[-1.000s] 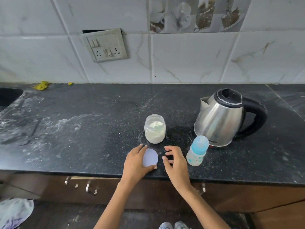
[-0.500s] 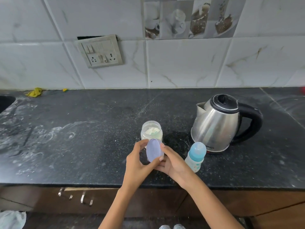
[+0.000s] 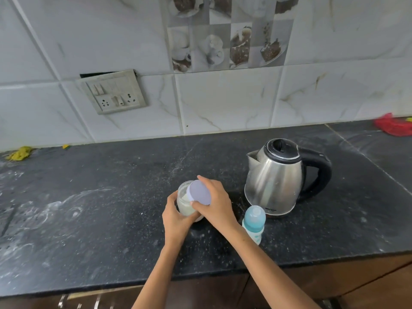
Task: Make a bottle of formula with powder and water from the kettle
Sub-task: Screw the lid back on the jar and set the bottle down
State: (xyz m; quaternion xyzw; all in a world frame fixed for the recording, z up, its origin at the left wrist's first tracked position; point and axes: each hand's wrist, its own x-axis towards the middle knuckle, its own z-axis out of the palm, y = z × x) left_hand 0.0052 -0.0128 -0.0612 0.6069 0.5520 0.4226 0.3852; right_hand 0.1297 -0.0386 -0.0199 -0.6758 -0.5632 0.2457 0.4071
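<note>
A small clear jar of white powder point(image 3: 184, 202) stands on the black counter point(image 3: 100, 208), with my left hand point(image 3: 177, 217) wrapped around its lower side. My right hand point(image 3: 217, 205) holds a pale lilac round lid point(image 3: 199, 192) tilted over the jar's mouth, part of the rim still showing at the left. A baby bottle with a blue cap point(image 3: 254, 221) stands upright just right of my right wrist. Behind the bottle sits the steel kettle point(image 3: 276, 179), lid closed, black handle pointing right, spout pointing left.
A tiled wall with a socket plate point(image 3: 113, 94) rises behind the counter. Yellow scraps point(image 3: 20, 153) lie at the back left and a red cloth point(image 3: 393, 126) at the back right. The counter's front edge runs near my forearms, with wooden drawers below.
The lid left the counter in my left hand, passed to my right hand and now sits tilted over the jar. My left hand has taken hold of the jar. The camera has tilted upward.
</note>
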